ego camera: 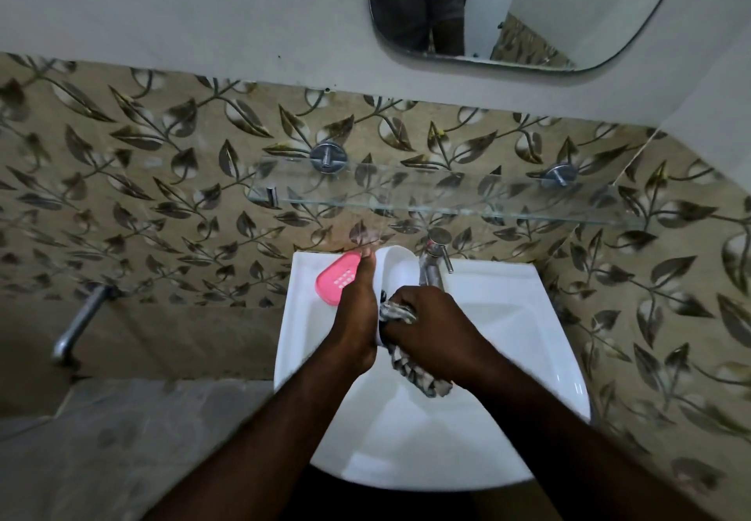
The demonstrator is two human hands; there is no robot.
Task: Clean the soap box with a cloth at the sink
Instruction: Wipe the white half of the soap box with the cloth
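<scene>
Looking down from the head view, the left hand (pixel 357 317) holds the white soap box (pixel 396 266) tilted over the back of the sink (pixel 508 358). Its grip is closed on the box's left edge, with the fingers stretched along it. The right hand (pixel 422 317) has its grip bunched tightly around a grey patterned cloth (pixel 422 376) and presses it against the near end of the box; one end of the cloth hangs below the wrist. A pink tray (pixel 337 278) lies on the sink's back left corner, just beside the left fingertips. The tap (pixel 433 268) stands behind the right hand. Higher on the wall are a glass shelf (pixel 447 203) and a mirror (pixel 528 4).
</scene>
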